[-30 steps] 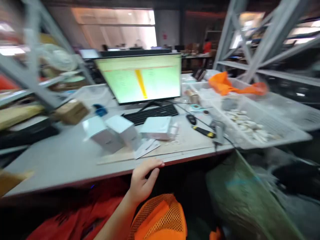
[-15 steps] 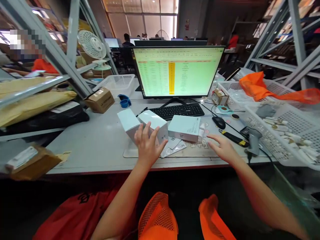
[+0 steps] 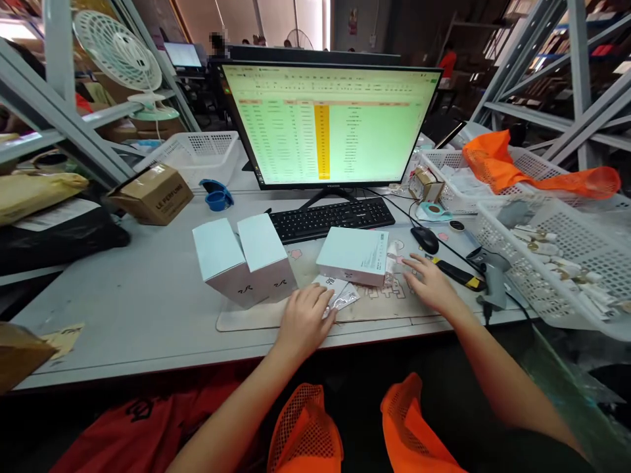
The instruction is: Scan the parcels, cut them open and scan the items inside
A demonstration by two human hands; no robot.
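Note:
My left hand [image 3: 306, 316] lies low over the desk mat [image 3: 256, 318], fingers stretched forward and slightly apart. Its fingertips touch or overlap the near edge of a small clear packet [image 3: 344, 299] and a white card [image 3: 331, 284]; a firm hold does not show. My right hand [image 3: 430, 281] is open at the mat's right side, palm down, holding nothing. Two white boxes, a left one [image 3: 219, 246] and a right one [image 3: 263, 242], stand side by side left of my left hand. A third white box [image 3: 352, 253] lies flat between my hands, behind the packet.
Behind the boxes are a black keyboard [image 3: 332, 220] and a monitor [image 3: 286, 144]. On the right are a mouse [image 3: 424, 240], a yellow-black cutter [image 3: 458, 274], a barcode scanner [image 3: 494, 282] and a white basket [image 3: 552, 289]. A brown carton [image 3: 152, 194] and blue tape dispenser [image 3: 217, 196] stand left.
My left hand has left the two white boxes and come down to the packet; those boxes now stand side by side. My right hand has shifted slightly. The view has moved closer to the desk.

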